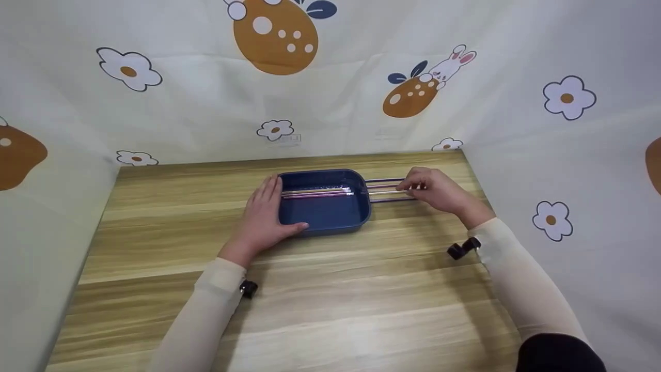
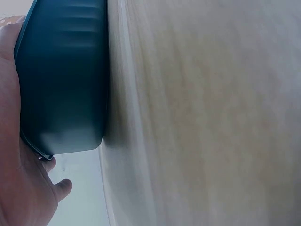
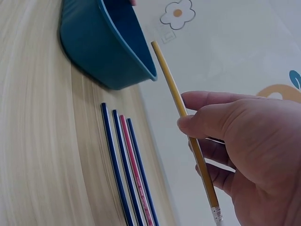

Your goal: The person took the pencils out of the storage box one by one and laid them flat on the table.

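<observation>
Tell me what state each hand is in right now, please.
Left hand: open, resting against the blue box.
Right hand: closed, holding a yellow pencil.

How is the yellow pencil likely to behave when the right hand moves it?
The yellow pencil is probably stiff: it looks straight, pinched by the right hand. Its thin body suggests that it is light. If pushed on the table, it may roll, being slim and rod-like.

Pale cloth (image 1: 341, 103) printed with flowers (image 1: 578, 95) and fruit (image 1: 276, 49) borders a wood-grain tabletop (image 1: 330, 289)
</observation>
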A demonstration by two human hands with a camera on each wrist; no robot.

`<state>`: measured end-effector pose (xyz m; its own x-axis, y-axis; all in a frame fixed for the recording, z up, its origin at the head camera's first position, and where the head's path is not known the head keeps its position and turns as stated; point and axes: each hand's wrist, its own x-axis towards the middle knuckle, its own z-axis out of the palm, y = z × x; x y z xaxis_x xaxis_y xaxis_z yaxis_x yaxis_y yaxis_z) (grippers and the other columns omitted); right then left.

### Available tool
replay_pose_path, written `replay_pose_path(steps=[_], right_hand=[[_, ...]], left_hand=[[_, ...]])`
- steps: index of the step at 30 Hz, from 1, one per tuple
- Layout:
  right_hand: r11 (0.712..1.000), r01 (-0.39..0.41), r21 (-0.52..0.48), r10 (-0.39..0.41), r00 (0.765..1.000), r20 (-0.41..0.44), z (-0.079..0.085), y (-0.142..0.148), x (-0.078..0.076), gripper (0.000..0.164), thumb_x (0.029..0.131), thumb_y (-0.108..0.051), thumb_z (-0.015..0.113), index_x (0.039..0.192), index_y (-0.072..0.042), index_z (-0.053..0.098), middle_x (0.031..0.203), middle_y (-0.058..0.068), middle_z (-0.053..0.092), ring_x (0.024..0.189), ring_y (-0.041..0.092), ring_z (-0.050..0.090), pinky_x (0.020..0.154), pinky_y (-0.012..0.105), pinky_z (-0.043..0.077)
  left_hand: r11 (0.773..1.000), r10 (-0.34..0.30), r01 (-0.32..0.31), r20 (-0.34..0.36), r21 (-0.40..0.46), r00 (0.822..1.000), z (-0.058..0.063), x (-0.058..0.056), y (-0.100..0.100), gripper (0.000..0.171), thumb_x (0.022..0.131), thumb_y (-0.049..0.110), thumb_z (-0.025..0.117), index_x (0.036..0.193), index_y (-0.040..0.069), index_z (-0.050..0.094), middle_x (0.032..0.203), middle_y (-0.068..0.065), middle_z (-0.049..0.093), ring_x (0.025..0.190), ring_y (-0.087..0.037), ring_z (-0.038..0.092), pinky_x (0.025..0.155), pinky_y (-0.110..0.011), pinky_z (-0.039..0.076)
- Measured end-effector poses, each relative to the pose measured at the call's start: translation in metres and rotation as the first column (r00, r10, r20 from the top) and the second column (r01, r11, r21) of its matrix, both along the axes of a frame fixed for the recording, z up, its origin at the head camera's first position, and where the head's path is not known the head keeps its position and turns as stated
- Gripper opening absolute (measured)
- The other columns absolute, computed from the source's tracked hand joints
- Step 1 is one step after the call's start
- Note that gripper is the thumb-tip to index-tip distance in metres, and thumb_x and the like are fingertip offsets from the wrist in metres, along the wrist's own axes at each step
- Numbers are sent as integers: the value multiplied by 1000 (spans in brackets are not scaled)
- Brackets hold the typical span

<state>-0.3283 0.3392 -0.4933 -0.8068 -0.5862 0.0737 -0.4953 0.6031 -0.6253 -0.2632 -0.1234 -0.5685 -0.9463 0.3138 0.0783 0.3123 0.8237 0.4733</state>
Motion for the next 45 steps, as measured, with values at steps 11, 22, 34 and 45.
replay_pose_path(steps=[11, 22, 34, 45], right_hand=[[998, 34, 44, -34, 999, 9, -1, 11, -1, 31, 99, 8, 76, 118, -14, 88, 107, 8, 78, 91, 20, 63, 79, 30, 52], [999, 31, 36, -32, 999, 19, -7, 16, -3, 34, 100, 11, 73, 120, -13, 87, 109, 9, 78, 93, 20, 63, 79, 29, 51], [999, 38, -13, -38, 999, -2, -21, 18, -1, 27, 98, 12, 73, 113, -6, 87, 101, 9, 76, 88, 19, 62, 76, 27, 50], [999, 43, -25, -42, 999, 24, -43, 20, -2, 32, 96, 14, 72, 111, -9, 88, 108, 7, 79, 97, 23, 65, 82, 27, 50]], left_hand=[[1000, -5, 5, -5, 5, 1000, -2, -2, -2, 143, 84, 91, 67, 176, -2, 10, 184, -23, 11, 171, -37, 5, 136, -58, 9], [1000, -10, 10, -2, 7, 1000, -3, -3, -2, 144, 84, 95, 63, 176, -1, 9, 184, -22, 10, 171, -37, 4, 136, -59, 9], [1000, 5, -5, 24, -13, 1000, -1, -1, -1, 143, 84, 95, 63, 177, 1, 7, 185, -18, 6, 171, -32, 0, 137, -56, 7], [1000, -3, 3, 12, -9, 1000, -1, -1, 0, 143, 84, 93, 65, 176, 0, 8, 185, -20, 7, 171, -34, 2, 137, -55, 7]])
